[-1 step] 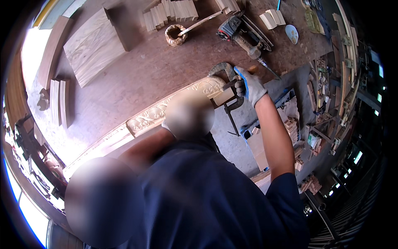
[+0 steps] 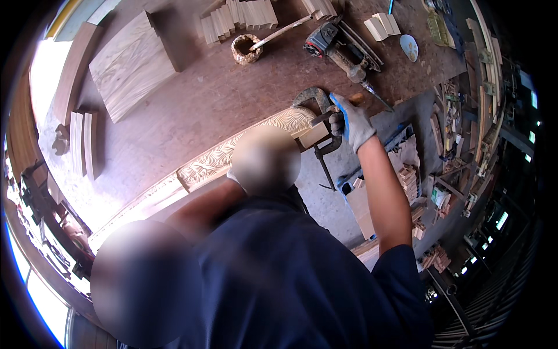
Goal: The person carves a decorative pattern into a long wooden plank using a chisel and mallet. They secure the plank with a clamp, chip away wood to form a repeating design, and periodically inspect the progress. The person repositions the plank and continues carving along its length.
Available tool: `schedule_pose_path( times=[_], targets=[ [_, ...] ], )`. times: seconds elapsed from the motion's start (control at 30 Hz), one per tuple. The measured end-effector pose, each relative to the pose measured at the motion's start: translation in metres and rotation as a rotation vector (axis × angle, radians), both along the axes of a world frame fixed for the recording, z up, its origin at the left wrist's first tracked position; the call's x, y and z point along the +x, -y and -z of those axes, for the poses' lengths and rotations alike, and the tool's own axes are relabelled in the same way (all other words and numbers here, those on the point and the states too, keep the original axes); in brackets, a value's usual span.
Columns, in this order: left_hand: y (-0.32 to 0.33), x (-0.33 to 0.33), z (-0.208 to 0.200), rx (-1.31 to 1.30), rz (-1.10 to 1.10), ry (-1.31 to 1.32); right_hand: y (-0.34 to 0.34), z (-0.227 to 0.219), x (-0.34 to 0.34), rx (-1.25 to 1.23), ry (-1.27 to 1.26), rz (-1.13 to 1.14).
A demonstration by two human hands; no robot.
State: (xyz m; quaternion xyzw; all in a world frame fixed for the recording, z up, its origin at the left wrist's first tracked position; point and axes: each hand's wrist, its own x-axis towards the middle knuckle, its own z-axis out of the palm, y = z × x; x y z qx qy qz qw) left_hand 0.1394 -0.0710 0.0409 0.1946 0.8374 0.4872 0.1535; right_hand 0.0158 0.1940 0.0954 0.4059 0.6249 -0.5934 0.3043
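My right hand, in a grey and blue work glove, is closed beside a C-clamp. A brown wooden handle end shows past its fingers, and a dark metal piece lies near them; the tool's kind is unclear. The clamp sits at the right end of a long carved wooden board with swirl patterns. A plain wood block rests by the clamp's jaw. Of my left hand only a sliver of pale glove shows by the board's near edge; a blurred patch hides its fingers.
Beyond the clamp lies a power tool with a pointed bit. A crusted pot holds a stick. Wood strips, a flat panel and small blocks lie on the brown worktable. Timber racks stand at right.
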Motion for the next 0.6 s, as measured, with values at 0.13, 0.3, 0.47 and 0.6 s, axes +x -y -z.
schedule_pose_path(
  times=[0.13,0.3,0.47,0.6],
  targets=[
    [-0.001,-0.009,-0.019,-0.006,-0.019,-0.039,0.026,-0.029,0.042,-0.112,-0.111,-0.053],
    [-0.008,-0.008,-0.024,0.043,-0.074,-0.185,0.047,-0.036,0.087,-0.150,-0.124,0.001],
    [-0.006,-0.013,-0.034,-0.006,-0.061,-0.117,0.026,-0.039,0.062,-0.033,-0.148,0.151],
    [0.000,-0.009,-0.026,0.037,-0.067,-0.078,0.012,-0.012,0.036,0.258,-0.293,0.073]
  ],
)
